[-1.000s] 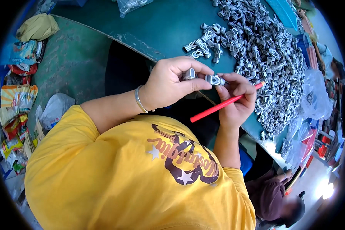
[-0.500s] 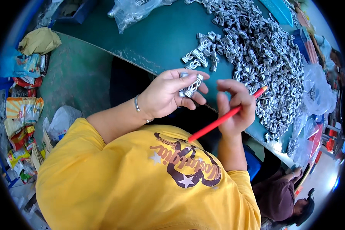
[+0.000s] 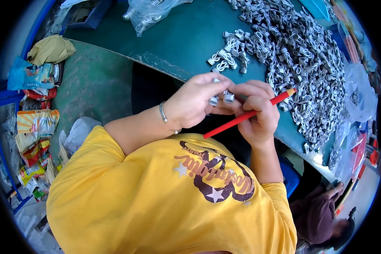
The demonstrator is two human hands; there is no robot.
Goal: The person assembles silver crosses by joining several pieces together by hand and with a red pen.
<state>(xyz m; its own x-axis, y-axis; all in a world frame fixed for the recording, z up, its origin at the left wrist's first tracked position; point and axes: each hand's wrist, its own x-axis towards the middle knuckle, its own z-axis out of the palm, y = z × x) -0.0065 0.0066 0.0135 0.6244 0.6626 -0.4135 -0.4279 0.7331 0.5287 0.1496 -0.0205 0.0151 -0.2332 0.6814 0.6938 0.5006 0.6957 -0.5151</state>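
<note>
My left hand point(image 3: 192, 101) is closed on a couple of small grey metal pieces point(image 3: 228, 97), the kind with ribbed ends and looped strands. Their lower parts are hidden by fingers. Close against it, my right hand point(image 3: 260, 112) holds a red pencil point(image 3: 224, 126) slantwise, its bare tip pointing up to the right. The right fingertips reach to the metal pieces and seem to touch them. Just beyond both hands, a small group of the same pieces point(image 3: 227, 59) lies on the green tabletop point(image 3: 178, 46).
A large heap of these metal pieces point(image 3: 302, 63) covers the table's right side. Clear plastic bags point(image 3: 360, 95) stand past it; another bag point(image 3: 150, 15) lies at the far edge. A blue bin point(image 3: 86, 17) is far left. Packets point(image 3: 38, 120) hang at left. Another person point(image 3: 317, 216) sits lower right.
My right hand has moved in with the pencil to meet my left hand. The metal pieces have been turned, and the left fingers have closed more around them.
</note>
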